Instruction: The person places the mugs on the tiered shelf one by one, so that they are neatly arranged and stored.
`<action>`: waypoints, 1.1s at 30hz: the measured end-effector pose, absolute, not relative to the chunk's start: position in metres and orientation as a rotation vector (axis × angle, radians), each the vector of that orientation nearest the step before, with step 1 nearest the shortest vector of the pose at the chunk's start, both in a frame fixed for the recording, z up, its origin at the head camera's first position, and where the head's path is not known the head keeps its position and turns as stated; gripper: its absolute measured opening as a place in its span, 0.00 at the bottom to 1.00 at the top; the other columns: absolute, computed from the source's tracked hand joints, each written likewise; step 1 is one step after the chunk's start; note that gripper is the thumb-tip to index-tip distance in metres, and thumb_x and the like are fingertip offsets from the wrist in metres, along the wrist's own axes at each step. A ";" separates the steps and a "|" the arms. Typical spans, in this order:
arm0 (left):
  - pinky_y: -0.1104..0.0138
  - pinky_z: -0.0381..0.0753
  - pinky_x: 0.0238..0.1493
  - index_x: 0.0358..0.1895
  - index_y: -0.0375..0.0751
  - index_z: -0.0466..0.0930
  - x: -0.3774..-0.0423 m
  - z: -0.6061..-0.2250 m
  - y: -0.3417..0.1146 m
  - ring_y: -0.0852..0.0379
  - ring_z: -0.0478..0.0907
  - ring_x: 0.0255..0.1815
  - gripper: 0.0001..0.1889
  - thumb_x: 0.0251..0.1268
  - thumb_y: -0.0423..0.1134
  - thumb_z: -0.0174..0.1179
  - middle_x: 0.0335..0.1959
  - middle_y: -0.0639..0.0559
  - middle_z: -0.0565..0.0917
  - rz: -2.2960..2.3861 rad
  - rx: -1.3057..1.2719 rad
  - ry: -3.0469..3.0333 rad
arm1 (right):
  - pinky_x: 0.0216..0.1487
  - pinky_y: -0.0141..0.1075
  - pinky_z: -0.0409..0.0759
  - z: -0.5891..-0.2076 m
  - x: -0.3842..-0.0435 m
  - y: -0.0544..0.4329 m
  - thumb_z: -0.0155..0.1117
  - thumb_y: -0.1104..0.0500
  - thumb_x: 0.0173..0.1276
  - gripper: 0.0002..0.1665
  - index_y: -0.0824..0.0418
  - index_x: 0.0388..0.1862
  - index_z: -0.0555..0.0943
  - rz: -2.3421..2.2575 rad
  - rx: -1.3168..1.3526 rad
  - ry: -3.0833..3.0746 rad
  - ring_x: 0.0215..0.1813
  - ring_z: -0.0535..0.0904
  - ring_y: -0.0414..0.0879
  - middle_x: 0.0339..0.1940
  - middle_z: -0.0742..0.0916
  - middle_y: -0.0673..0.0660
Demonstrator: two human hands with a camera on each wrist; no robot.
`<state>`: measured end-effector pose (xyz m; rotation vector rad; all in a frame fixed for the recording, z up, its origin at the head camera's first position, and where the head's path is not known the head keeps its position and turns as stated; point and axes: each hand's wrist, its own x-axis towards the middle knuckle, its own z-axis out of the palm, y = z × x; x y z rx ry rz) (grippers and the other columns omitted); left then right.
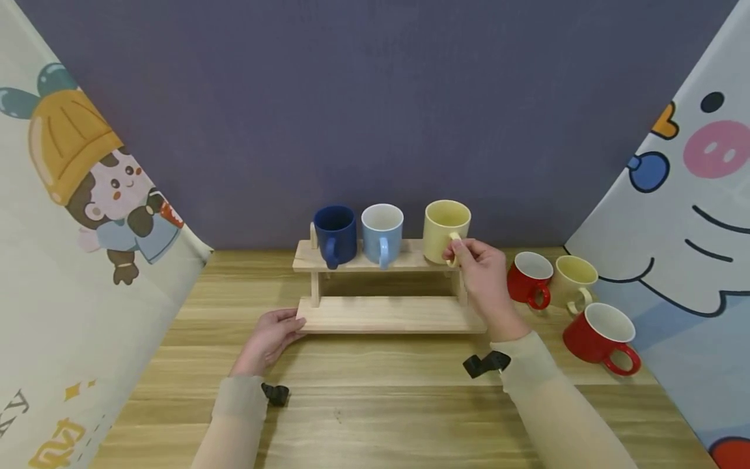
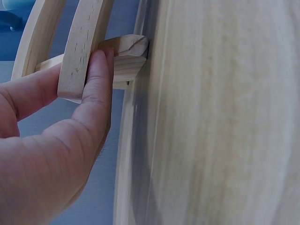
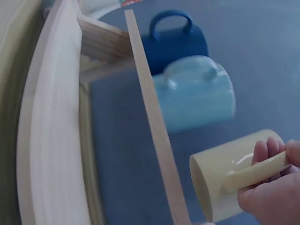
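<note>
My right hand pinches the handle of a pale yellow mug, upright at the right end of the rack's upper shelf. In the right wrist view, a narrow gap shows between the base of the yellow mug and the shelf edge. A light blue mug and a dark blue mug stand to its left on the upper shelf, handles toward me. With thumb and fingers, my left hand grips the left end of the wooden rack's lower shelf; the left wrist view shows this board end between them.
Right of the rack on the wooden table are a red mug, another yellow mug and a larger-looking red mug nearer me. A dark wall panel rises behind the rack, and printed cloths flank both sides.
</note>
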<state>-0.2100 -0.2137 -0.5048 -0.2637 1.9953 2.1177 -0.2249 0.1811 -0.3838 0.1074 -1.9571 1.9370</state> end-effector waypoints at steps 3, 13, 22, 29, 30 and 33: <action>0.63 0.84 0.53 0.71 0.15 0.58 -0.210 -0.506 -0.213 0.52 0.80 0.50 0.28 0.75 0.25 0.57 0.63 0.25 0.71 2.115 -0.257 1.992 | 0.41 0.31 0.82 -0.390 -0.228 0.170 0.64 0.59 0.77 0.18 0.77 0.42 0.84 1.910 0.109 -1.962 0.42 0.81 0.47 0.36 0.85 0.59; 0.63 0.83 0.54 0.72 0.15 0.56 -0.208 -0.504 -0.214 0.50 0.78 0.53 0.29 0.77 0.26 0.56 0.66 0.23 0.67 2.106 -0.206 1.993 | 0.44 0.34 0.83 -0.405 -0.239 0.152 0.62 0.59 0.78 0.18 0.77 0.40 0.84 1.886 0.096 -1.918 0.39 0.82 0.45 0.35 0.87 0.65; 0.64 0.83 0.52 0.72 0.15 0.57 -0.207 -0.505 -0.213 0.53 0.79 0.50 0.28 0.77 0.26 0.55 0.66 0.24 0.68 2.124 -0.191 1.983 | 0.67 0.33 0.71 -0.409 -0.237 0.150 0.62 0.60 0.78 0.16 0.74 0.39 0.85 1.852 0.120 -1.902 0.41 0.84 0.49 0.33 0.88 0.58; 0.64 0.84 0.52 0.71 0.14 0.57 -0.211 -0.509 -0.214 0.53 0.80 0.50 0.27 0.77 0.25 0.54 0.65 0.23 0.68 2.147 -0.196 1.985 | 0.71 0.32 0.66 -0.410 -0.236 0.152 0.63 0.57 0.78 0.18 0.75 0.40 0.85 1.862 0.152 -1.917 0.40 0.84 0.48 0.35 0.88 0.63; 0.64 0.84 0.52 0.71 0.14 0.57 -0.211 -0.509 -0.214 0.54 0.80 0.49 0.27 0.76 0.25 0.54 0.65 0.23 0.68 2.151 -0.198 1.985 | 0.69 0.32 0.69 -0.410 -0.236 0.151 0.63 0.57 0.78 0.18 0.74 0.41 0.85 1.871 0.152 -1.921 0.40 0.84 0.48 0.36 0.88 0.65; 0.64 0.84 0.51 0.71 0.13 0.57 -0.211 -0.511 -0.215 0.55 0.80 0.48 0.27 0.76 0.24 0.54 0.64 0.23 0.68 2.156 -0.200 1.987 | 0.60 0.33 0.77 -0.410 -0.235 0.152 0.64 0.55 0.77 0.20 0.75 0.42 0.85 1.908 0.154 -1.928 0.42 0.83 0.50 0.39 0.87 0.69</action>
